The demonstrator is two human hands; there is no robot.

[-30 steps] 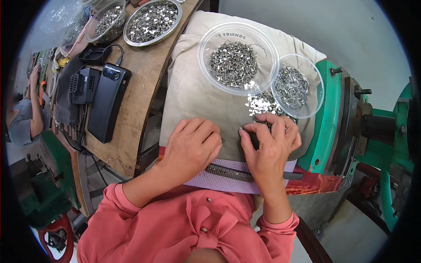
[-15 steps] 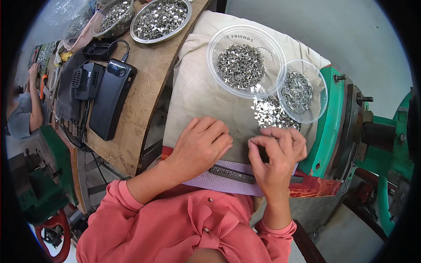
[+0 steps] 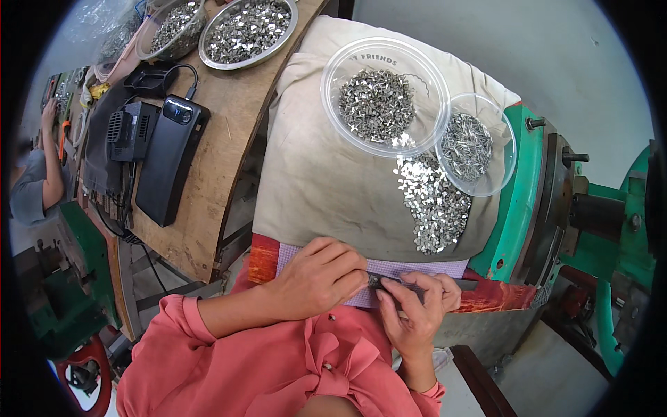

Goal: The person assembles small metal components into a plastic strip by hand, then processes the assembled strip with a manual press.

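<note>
Just above the wearer's lap, both bare hands meet over a dark metal strip [image 3: 374, 282] that lies across a purple checked cloth [image 3: 445, 267]. The left hand [image 3: 321, 276] is back upward, fingers curled and bunched toward the strip; whether it grips anything is hidden. The right hand [image 3: 415, 313] has thumb and forefinger in a narrow, pinch-like pose at the strip, just beside the left fingertips; any piece between them is too small to tell.

Beyond the right hand, a loose pile of small shiny metal pieces [image 3: 434, 208] spreads on a beige cloth [image 3: 326, 181]. Farther beyond it, a large clear tub [image 3: 425, 115] holds more small metal pieces. Next to that, farther to the right, a smaller clear tub [image 3: 504, 142] holds thin silvery pins. Green machinery [image 3: 517, 201] borders the cloth, out past the right hand.

Well to the left of the left hand, and farther off, stands a wooden bench [image 3: 215, 167] bearing a black power bank [image 3: 167, 170] and, at its far end, a steel bowl [image 3: 233, 66] of metal pieces. Leftmost, another person's arm [image 3: 52, 163] shows.
</note>
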